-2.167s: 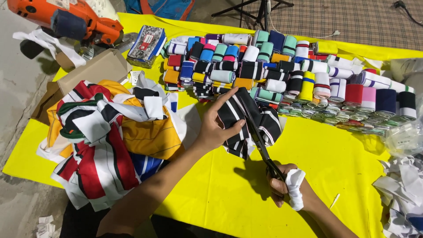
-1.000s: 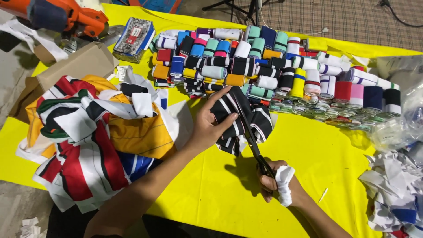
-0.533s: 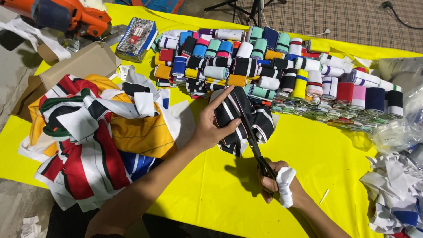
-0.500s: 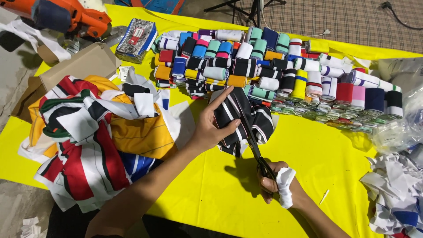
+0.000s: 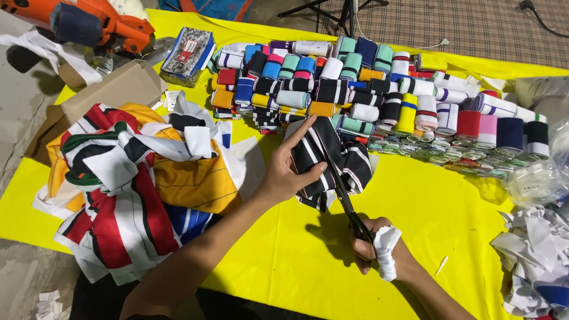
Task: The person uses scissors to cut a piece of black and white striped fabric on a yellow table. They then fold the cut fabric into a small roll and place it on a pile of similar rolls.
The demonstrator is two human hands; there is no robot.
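L hand [image 5: 284, 175]: closed round the near-left edge of the black striped fabric piece [image 5: 349, 163], thumb on top, index finger pointing away.
R hand [image 5: 379, 252]: gripped on the scissors [image 5: 349, 207] handles, white cloth wrapped at the grip.
Blades: ran up-left from R hand into the fabric, how far apart can't tell.
Fabric pos: just beyond R hand, right of L; long axis roughly along blades.
Nearer hand: L, touching it.
Beyond hands: rows of rolled trim [image 5: 379, 89] on the yellow sheet [image 5: 284, 261].

black fabric piece [image 5: 332, 160] with thin white stripes, bright yellow cloth [image 5: 284, 261] underneath, scrap pile [image 5: 130, 184] red, white, orange.
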